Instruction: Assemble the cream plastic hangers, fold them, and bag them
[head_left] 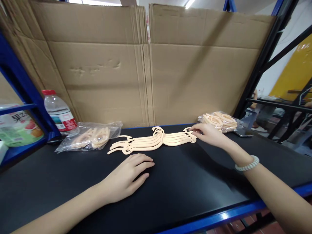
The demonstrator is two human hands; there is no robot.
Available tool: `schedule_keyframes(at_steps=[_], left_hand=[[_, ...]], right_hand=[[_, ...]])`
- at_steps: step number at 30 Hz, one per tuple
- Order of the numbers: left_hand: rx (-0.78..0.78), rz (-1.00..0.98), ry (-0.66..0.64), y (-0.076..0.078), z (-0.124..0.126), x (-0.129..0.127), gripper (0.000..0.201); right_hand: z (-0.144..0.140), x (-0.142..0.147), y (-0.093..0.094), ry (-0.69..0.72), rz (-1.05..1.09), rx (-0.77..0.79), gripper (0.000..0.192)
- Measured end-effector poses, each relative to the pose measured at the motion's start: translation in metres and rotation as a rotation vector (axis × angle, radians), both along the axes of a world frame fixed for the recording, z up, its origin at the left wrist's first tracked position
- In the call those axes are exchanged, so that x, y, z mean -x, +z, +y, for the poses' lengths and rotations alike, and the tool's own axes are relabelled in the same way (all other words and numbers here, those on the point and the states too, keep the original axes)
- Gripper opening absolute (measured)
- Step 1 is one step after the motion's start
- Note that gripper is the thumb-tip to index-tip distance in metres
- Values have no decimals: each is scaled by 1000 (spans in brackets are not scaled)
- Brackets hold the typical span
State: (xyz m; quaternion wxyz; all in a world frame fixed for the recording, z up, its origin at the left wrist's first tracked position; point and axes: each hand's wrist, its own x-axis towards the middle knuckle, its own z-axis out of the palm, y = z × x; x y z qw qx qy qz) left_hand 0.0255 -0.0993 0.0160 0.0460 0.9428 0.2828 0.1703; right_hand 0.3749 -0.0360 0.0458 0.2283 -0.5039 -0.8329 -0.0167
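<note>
Toward the back edge of the black counter, at its middle: a fanned stack of cream plastic hangers, lying flat, hooks bunched at the centre. Right hand reaching across to the stack's right end, fingertips on the outermost hanger arm, thumb underneath hidden, so pinching or merely touching cannot be told. Pale beaded bracelet on that wrist. Left hand resting palm down on the bare counter just in front of the stack, apart from it, fingers close together and slightly curled, holding nothing. Left of the stack, a clear bag of hangers, near the back-left corner; behind it a water bottle with red cap, upright. By the back-right corner, just beyond the right hand, a second bag of hangers. Behind everything, a cardboard wall.
</note>
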Motion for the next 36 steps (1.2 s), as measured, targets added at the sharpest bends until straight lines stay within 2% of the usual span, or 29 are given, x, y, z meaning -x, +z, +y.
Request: schedule_keyframes(at_steps=[6, 10, 19, 24, 27, 31, 36], left_hand=[[25, 42, 4, 1, 1, 2, 34], [45, 29, -9, 3, 0, 1, 34], [54, 68, 6, 3, 0, 1, 34], [-24, 43, 125, -3, 0, 1, 41], [-26, 17, 201, -5, 1, 2, 44], [8, 49, 231, -7, 4, 4, 45], [23, 78, 238, -9, 7, 6, 46]], right_hand=[[-6, 15, -12, 102, -30, 46, 23], [-8, 16, -13, 100, -40, 79, 22], [-6, 16, -21, 186, -78, 38, 31], [-8, 20, -23, 227, -64, 20, 33], [-12, 23, -23, 252, -81, 86, 39], [-17, 26, -24, 243, -153, 224, 51], [-17, 30, -27, 223, -177, 219, 50]])
